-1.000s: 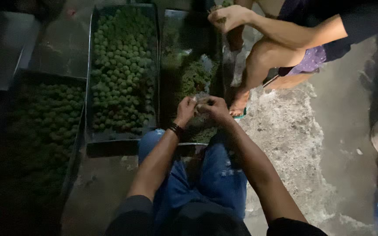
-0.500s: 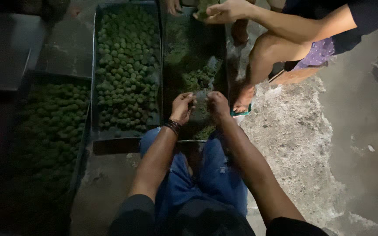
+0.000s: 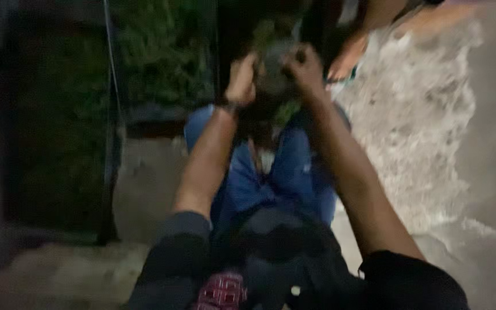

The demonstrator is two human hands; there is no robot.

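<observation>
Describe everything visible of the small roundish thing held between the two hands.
The roundish thing is a dull grey-green lump, blurred by camera motion, so its surface and material cannot be made out. It sits raised above the person's blue-trousered knees, pinched from both sides: the left hand grips its left edge and the right hand closes over its upper right. The fingers hide much of it. Behind it lies a dark tray of green produce.

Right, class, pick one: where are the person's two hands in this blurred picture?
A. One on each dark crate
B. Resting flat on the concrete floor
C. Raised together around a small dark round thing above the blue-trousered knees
C: the left hand and right hand meet on a small dark round thing above the blue trousers.
</observation>
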